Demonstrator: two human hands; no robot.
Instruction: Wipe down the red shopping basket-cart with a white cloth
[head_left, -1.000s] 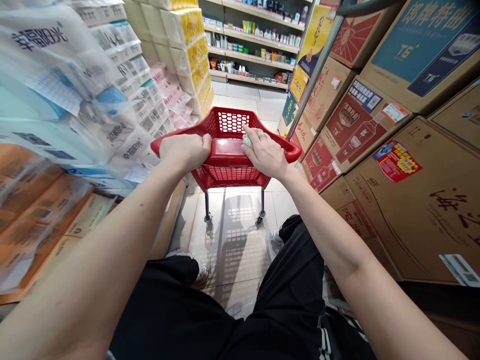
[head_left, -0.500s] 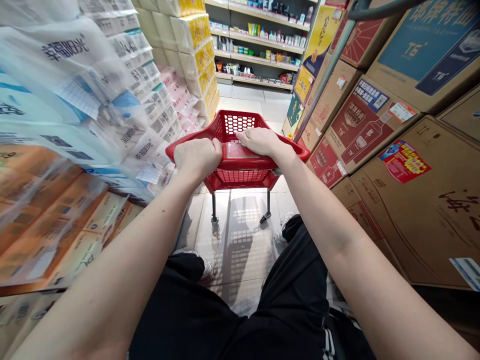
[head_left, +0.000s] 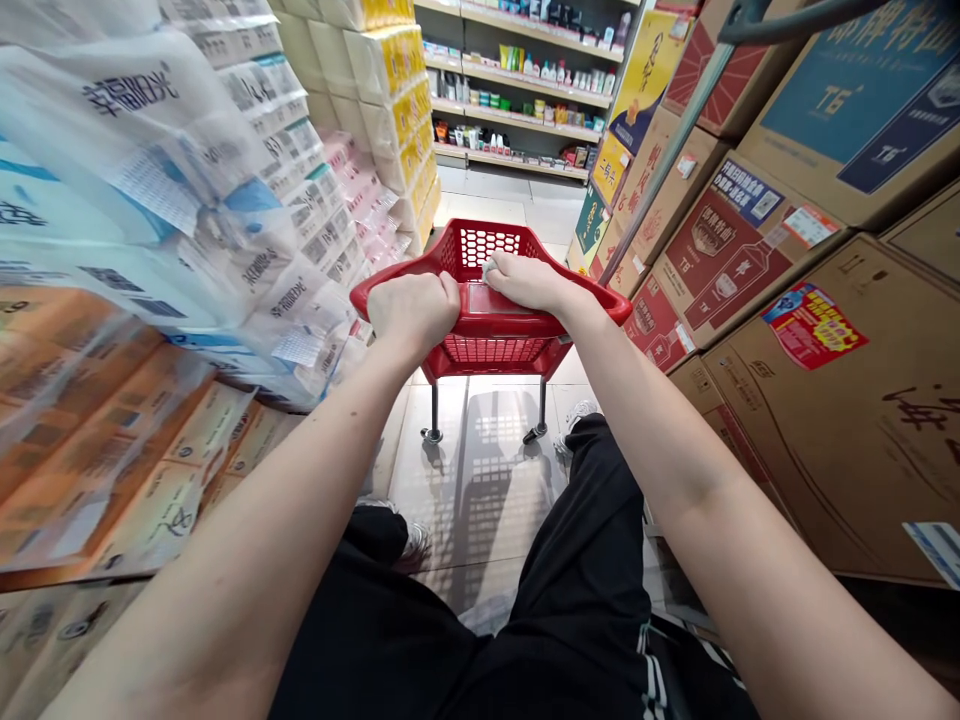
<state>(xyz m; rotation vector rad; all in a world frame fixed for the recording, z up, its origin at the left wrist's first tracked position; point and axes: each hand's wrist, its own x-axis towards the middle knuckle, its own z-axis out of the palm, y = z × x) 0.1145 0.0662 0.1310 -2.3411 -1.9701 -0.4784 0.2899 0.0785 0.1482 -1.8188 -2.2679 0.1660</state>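
Note:
A red plastic shopping cart (head_left: pixel 495 352) stands straight in front of me on its wheels. My left hand (head_left: pixel 415 305) is closed in a fist around the left part of its handle. On the flat middle of the handle lies my right hand (head_left: pixel 529 282), its fingers curled. A small white crumpled piece (head_left: pixel 489 268) pokes out at the right fingertips; whether it is tissue or cloth, I cannot tell. The cart's mesh basket (head_left: pixel 480 243) shows beyond the hands, and its lower inside is mostly hidden.
Plastic-wrapped tissue packs (head_left: pixel 142 110) are piled high on the left, with orange packs (head_left: pixel 82 420) below. Cardboard cartons (head_left: pixel 817 430) rise on the right beside a grey metal pole (head_left: pixel 675 150). Shelves of bottles and jars (head_left: pixel 525 100) stand ahead, across the tiled floor (head_left: pixel 487 490).
My right fingers have curled from lying flatter, and the white piece now shows at their tips. The cart and both hands sit slightly farther right in view.

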